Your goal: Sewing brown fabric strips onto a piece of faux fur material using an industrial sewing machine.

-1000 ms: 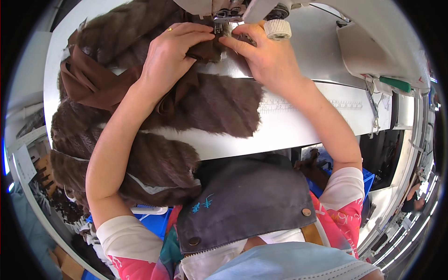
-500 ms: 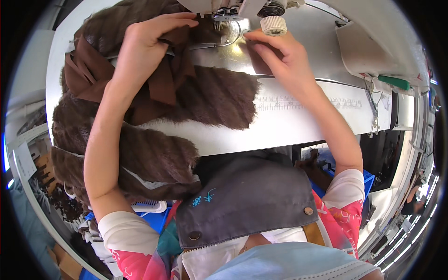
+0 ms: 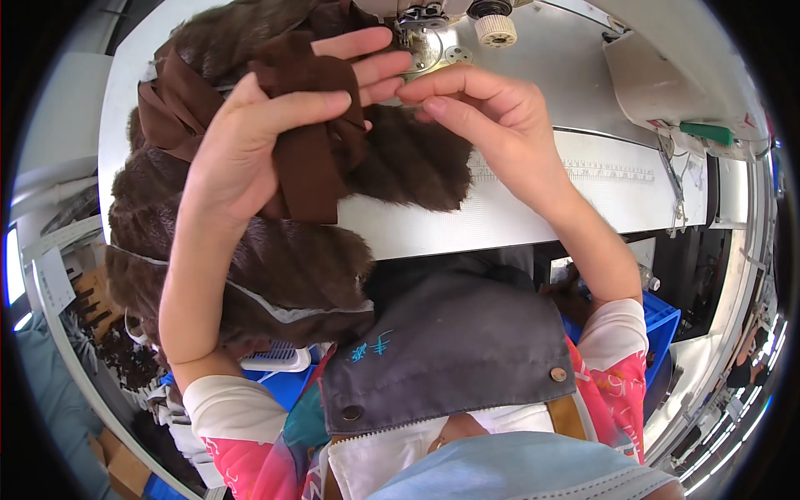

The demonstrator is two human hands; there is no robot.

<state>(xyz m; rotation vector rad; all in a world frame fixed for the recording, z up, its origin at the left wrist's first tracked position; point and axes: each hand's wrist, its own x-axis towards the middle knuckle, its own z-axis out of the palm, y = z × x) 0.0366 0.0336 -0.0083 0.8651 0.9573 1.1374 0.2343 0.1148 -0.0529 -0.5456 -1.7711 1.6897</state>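
A brown fabric strip (image 3: pixel 310 171) hangs in loops over dark brown fur pieces (image 3: pixel 417 158) on the sewing table. The strip passes between the thumb and fingers of my left hand (image 3: pixel 242 142), with the thumb laid over it and the other fingers stretched out to the right. Close to those fingertips, my right hand (image 3: pixel 500 108) is pinched, thumb to forefinger. Whatever it holds, if anything, is too small to make out. Just beyond both hands is the sewing machine's needle area (image 3: pixel 423 37), with a pale ridged knob (image 3: pixel 497 31) to its right.
A printed ruler scale (image 3: pixel 608 171) runs along the white table (image 3: pixel 433 233). Tweezers or snips (image 3: pixel 677 187) hang at the right, below a green-handled tool (image 3: pixel 706 132). More fur drapes over the left front edge. A blue crate (image 3: pixel 658 325) stands below at the right.
Both hands have drawn back from the needle area toward me. My left hand has turned, its fingers now spread, and the right has come left to meet its fingertips. The strip shifted along.
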